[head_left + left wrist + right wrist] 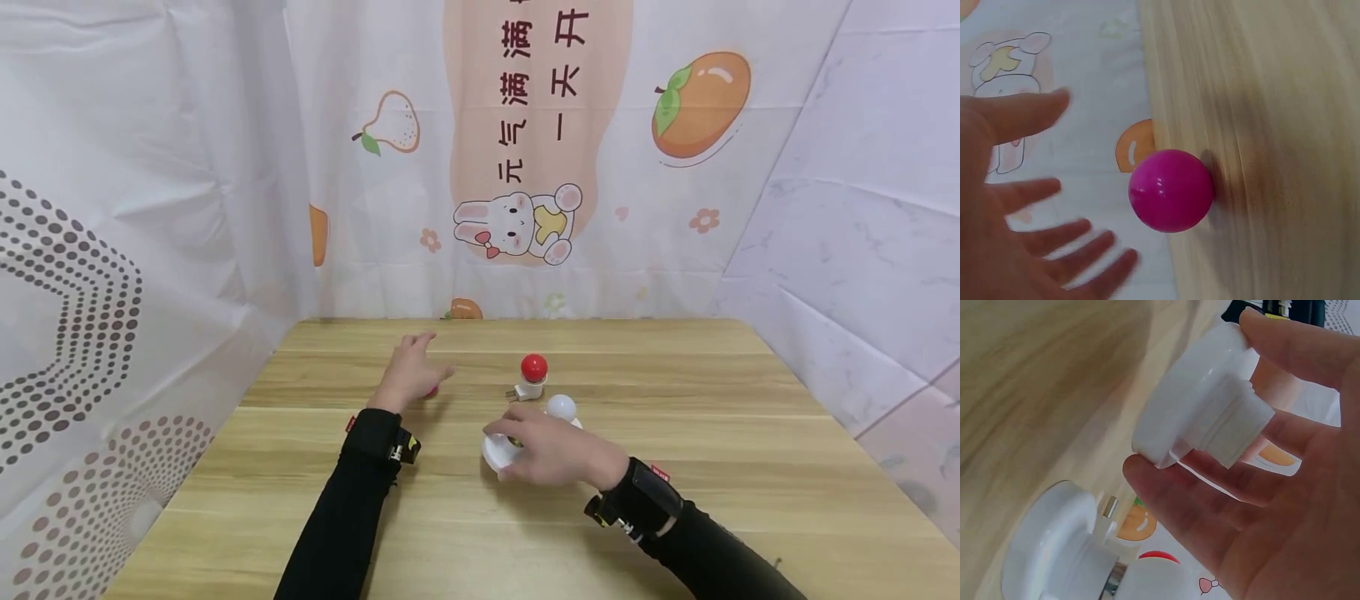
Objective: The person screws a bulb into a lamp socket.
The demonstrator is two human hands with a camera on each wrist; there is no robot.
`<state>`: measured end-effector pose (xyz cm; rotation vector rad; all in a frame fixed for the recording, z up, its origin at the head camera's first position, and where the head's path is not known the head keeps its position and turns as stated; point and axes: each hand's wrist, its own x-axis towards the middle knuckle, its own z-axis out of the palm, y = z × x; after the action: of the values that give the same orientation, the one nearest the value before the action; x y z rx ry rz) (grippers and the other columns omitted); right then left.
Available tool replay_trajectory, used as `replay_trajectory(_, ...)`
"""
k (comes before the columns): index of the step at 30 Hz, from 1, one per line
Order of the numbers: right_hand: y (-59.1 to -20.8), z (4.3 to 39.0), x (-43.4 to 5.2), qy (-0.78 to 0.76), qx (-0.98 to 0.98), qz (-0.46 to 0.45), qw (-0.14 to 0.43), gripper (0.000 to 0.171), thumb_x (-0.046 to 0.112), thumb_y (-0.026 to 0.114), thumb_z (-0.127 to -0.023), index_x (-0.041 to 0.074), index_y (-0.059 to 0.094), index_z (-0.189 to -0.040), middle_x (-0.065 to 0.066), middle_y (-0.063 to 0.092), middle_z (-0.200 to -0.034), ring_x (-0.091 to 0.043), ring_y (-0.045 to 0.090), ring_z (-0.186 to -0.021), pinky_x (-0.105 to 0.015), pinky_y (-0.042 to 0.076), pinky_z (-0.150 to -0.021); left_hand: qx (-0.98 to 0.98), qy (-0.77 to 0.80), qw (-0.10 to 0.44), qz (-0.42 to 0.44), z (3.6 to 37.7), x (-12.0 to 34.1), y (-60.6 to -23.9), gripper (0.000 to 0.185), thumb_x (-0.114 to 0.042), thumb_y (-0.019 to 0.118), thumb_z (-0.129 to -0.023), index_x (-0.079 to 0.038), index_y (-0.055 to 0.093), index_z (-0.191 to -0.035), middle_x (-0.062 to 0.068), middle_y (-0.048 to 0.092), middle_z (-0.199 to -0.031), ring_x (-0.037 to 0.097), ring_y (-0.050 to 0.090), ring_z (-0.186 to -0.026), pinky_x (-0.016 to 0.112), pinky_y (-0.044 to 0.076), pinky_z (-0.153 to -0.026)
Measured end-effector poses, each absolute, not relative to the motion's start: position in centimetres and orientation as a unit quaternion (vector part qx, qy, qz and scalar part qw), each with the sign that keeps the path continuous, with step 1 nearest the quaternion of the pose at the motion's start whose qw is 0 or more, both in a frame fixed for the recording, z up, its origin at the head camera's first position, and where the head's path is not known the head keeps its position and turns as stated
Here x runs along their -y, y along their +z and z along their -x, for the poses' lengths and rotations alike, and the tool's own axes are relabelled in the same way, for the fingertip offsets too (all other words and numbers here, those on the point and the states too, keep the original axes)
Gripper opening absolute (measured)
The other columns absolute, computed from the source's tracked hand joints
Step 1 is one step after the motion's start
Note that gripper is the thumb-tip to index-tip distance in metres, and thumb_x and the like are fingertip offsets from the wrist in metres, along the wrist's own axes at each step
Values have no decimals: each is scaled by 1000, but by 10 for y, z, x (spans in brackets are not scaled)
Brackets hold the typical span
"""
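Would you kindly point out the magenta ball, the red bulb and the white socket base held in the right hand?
magenta ball (1171, 190): left wrist view, middle of its glossy surface.
red bulb (534, 366): head view, centre of the red dome.
white socket base (1191, 400): right wrist view, on its round flange.

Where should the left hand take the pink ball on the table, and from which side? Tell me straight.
Take the pink ball across its widest middle, thumb on one side and fingers opposite, coming down from above. It is a smooth sphere resting free on the wooden table, so a low or one-sided touch would probably roll it away. The left hand is spread open right beside it, holding nothing.
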<state>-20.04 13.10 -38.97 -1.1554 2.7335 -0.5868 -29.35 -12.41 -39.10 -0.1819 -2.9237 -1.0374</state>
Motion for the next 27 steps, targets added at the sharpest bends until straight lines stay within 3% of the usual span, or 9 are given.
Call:
replay_trajectory(4,-393,200,-132,-195,-903,375,77,55,30,80,-87,12,63,-136,-4,59,-123,-16,58,-103,-34,51,-89,958,-281,-27,46,292,122,-393,87,-35,75,-91,-8,29,-160,29,30,-155,48,33,-139,62,44,-102)
replay_trajectory(7,-396,199,-132,-190,-903,376,82,55,30,80,-87,13,63,-136,-4,59,-124,-18,58,-105,-34,50,-90,964,-257,-47,46,292,120,-395,85,-34,75,-90,-5,33,-158,31,30,-155,50,30,-142,62,41,-106)
replay_trajectory(10,-398,199,-132,-180,-906,376,75,56,31,81,-85,14,63,-135,-4,59,-123,-18,58,-103,-33,51,-88,967,-244,-58,51,293,120,-399,74,-30,74,-91,-1,43,-151,28,44,-146,45,37,-139,55,42,-107)
replay_trajectory(15,-402,198,-131,-160,-909,379,64,56,30,82,-84,14,64,-134,-3,60,-120,-15,57,-99,-30,51,-86,975,-201,-59,76,296,121,-405,56,-18,74,-89,4,56,-137,22,61,-122,34,55,-111,44,49,-96)
replay_trajectory(19,-403,198,-130,-141,-912,379,71,56,32,83,-84,16,66,-134,-3,59,-120,-13,57,-98,-29,51,-85,978,-186,-50,84,297,122,-407,56,-11,74,-87,5,56,-138,26,59,-130,33,57,-108,42,51,-95)
replay_trajectory(27,-407,197,-130,-113,-912,386,78,59,37,87,-80,19,67,-133,-2,60,-118,-11,55,-96,-25,50,-79,978,-188,-43,86,297,123,-408,53,-8,72,-87,7,58,-136,25,61,-127,33,59,-106,42,52,-94)
